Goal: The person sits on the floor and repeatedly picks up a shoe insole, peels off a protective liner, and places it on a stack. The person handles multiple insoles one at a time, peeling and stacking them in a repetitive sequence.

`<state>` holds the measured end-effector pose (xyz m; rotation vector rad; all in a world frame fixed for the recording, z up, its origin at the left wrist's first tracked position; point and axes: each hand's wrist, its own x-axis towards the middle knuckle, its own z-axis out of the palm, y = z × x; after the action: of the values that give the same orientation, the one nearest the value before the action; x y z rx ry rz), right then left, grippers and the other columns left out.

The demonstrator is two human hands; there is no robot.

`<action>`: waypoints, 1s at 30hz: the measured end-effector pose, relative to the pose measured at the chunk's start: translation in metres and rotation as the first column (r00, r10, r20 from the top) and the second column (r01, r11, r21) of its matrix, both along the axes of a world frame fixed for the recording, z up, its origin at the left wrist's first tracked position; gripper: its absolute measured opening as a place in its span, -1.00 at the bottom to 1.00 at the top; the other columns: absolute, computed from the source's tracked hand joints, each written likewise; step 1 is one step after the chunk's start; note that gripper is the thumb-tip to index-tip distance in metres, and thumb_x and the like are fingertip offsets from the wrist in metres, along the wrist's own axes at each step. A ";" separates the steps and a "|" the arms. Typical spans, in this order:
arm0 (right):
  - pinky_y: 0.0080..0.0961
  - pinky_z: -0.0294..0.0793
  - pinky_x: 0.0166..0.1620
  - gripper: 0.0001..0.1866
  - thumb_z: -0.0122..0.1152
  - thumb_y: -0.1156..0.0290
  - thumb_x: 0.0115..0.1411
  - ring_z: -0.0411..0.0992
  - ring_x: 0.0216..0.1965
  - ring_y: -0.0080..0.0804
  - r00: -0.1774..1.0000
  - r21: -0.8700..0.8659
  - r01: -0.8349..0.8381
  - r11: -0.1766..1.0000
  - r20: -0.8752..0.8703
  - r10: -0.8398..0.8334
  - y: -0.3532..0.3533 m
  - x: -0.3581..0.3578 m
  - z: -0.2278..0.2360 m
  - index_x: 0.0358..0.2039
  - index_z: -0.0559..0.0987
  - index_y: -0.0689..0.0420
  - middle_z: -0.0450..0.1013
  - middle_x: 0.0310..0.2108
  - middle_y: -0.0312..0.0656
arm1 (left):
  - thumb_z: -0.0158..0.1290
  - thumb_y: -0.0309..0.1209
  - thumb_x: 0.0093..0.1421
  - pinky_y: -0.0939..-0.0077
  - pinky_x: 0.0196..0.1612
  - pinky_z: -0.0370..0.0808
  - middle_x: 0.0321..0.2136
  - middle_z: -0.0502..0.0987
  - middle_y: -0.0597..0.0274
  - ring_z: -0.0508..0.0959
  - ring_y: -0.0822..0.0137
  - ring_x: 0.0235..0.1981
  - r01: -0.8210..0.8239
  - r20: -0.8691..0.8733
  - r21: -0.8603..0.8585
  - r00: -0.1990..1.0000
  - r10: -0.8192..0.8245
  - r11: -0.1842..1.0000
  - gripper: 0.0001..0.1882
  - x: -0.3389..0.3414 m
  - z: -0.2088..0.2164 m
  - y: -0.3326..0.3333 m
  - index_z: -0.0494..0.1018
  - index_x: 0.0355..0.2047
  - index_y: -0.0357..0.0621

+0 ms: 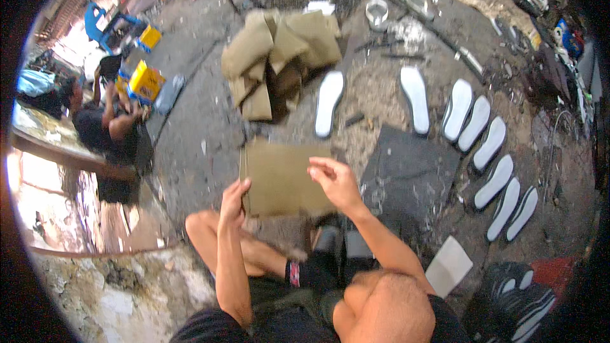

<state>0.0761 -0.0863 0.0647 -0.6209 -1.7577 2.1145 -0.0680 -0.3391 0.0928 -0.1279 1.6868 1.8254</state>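
A flat olive-brown rectangular sheet (pixel 279 181) is held up in front of my crossed legs. My left hand (pixel 234 202) grips its left edge, the thumb on the face towards me. Over the sheet's right part is my right hand (pixel 335 183), its fingers curled and the thumb brought close to the forefinger; whatever is pinched there, if anything, is too small to make out. Beyond the sheet lies a rumpled heap of similar olive-brown pieces (pixel 318 41). A white shoe sole (pixel 329 103) with a dark edge lies just past the sheet, and another white sole (pixel 415 98) is farther right.
Several more white soles (pixel 494 181) curve along the right. A dark square mat (pixel 410 174) lies beside my right forearm, with a pale sheet (pixel 450 267) nearer me. Tape rolls (pixel 377 13) lie at the back. Another person (pixel 111 121) sits at left near a yellow box (pixel 146 82).
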 end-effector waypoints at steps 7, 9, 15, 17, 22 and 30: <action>-0.46 0.57 -0.21 -0.62 0.44 0.21 0.14 0.59 -0.36 -0.40 0.989 0.112 -0.144 0.983 -0.014 0.147 -0.055 0.004 0.035 -0.10 0.67 0.16 0.63 -0.30 -0.14 | 0.18 -0.44 0.29 0.48 -0.11 0.58 -0.14 0.62 0.18 0.61 0.43 -0.16 0.057 -0.144 -0.057 0.987 -0.064 0.997 -0.56 0.038 0.055 0.026 0.42 0.15 -0.32; -0.40 0.55 -0.20 -0.58 0.47 0.13 0.10 0.57 -0.34 -0.33 0.991 0.188 -0.116 0.975 -0.036 0.125 -0.053 0.002 0.040 -0.15 0.65 0.16 0.59 -0.31 -0.15 | 0.18 -0.45 0.28 0.49 -0.09 0.57 -0.12 0.62 0.19 0.60 0.44 -0.15 0.087 -0.139 -0.019 0.986 -0.088 0.996 -0.52 0.050 0.061 0.038 0.39 0.18 -0.29; -0.30 0.49 -0.20 -0.42 0.59 -0.13 -0.15 0.51 -0.28 -0.20 0.899 0.393 -0.432 0.812 0.113 0.423 -0.024 0.004 0.070 -0.43 0.54 0.10 0.51 -0.33 -0.18 | 0.19 -0.47 0.28 0.57 -0.09 0.54 -0.13 0.63 0.25 0.60 0.50 -0.18 0.114 -0.084 -0.003 0.990 -0.113 0.994 -0.62 0.056 0.062 0.044 0.49 0.09 -0.28; -0.30 0.50 -0.22 -0.43 0.58 -0.12 -0.14 0.51 -0.31 -0.21 0.877 0.316 -0.478 0.819 0.132 0.461 -0.023 0.011 0.066 -0.42 0.55 0.10 0.51 -0.35 -0.18 | 0.19 -0.47 0.28 0.57 -0.11 0.54 -0.15 0.64 0.26 0.60 0.51 -0.20 0.143 -0.118 0.003 0.983 -0.142 0.990 -0.65 0.058 0.058 0.044 0.52 0.05 -0.28; -0.31 0.56 -0.22 -0.62 0.49 0.08 -0.01 0.58 -0.34 -0.21 0.891 0.225 -0.448 0.865 0.025 0.454 -0.023 0.022 0.050 -0.38 0.66 0.15 0.58 -0.38 -0.14 | 0.19 -0.46 0.28 0.57 -0.12 0.53 -0.19 0.65 0.26 0.59 0.52 -0.23 0.177 -0.181 -0.046 0.966 -0.183 0.983 -0.70 0.062 0.062 0.044 0.56 -0.01 -0.32; -0.49 0.55 -0.25 -0.79 0.31 0.35 0.23 0.56 -0.38 -0.54 0.979 0.010 -0.158 0.987 0.131 0.155 -0.025 0.039 -0.041 -0.24 0.68 0.23 0.65 -0.40 -0.19 | 0.10 -0.55 0.31 0.65 -0.16 0.50 -0.21 0.64 0.29 0.55 0.58 -0.27 0.003 -0.397 -0.271 0.911 -0.114 0.963 -0.72 0.056 0.049 0.023 0.54 0.00 -0.42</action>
<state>0.1147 -0.1113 0.0242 -0.6473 -1.9554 2.2007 -0.0117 -0.3159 0.1422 0.2099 2.1990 1.6509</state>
